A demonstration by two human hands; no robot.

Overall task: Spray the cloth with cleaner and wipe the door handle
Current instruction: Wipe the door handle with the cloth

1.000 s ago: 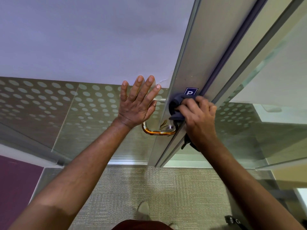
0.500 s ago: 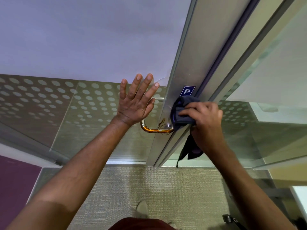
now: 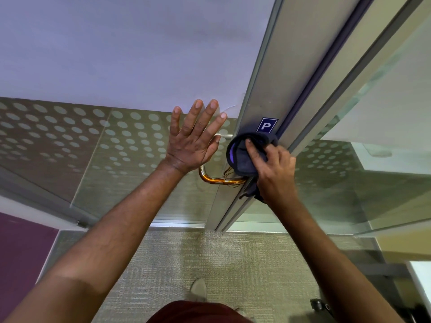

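At far left, a purple floor panel [image 3: 21,248] is cut off by the frame edge, and a frosted glass door panel printed with pale dots [image 3: 70,141] is seen stretching toward the centre. The left hand [image 3: 193,141] is laid flat against that glass, fingers straight and spread, nothing grasped. Just right of its wrist, a curved amber-tinted metal door handle [image 3: 217,179] is seen only in part: its lower bend shows, while its upper length is hidden behind the left hand and the cloth. A crumpled dark navy cloth [image 3: 247,155] is pressed against the brushed aluminium door frame [image 3: 275,89] where the handle meets it, directly below a small blue sticker marked with a white P [image 3: 266,125]. The cloth is gripped by the right hand [image 3: 272,169], fingers curled into the fabric; a loose end hangs behind the wrist, mostly concealed. Near the bottom edge, a pale shoe tip [image 3: 198,287] on grey-green woven carpet [image 3: 233,264] is partly hidden.
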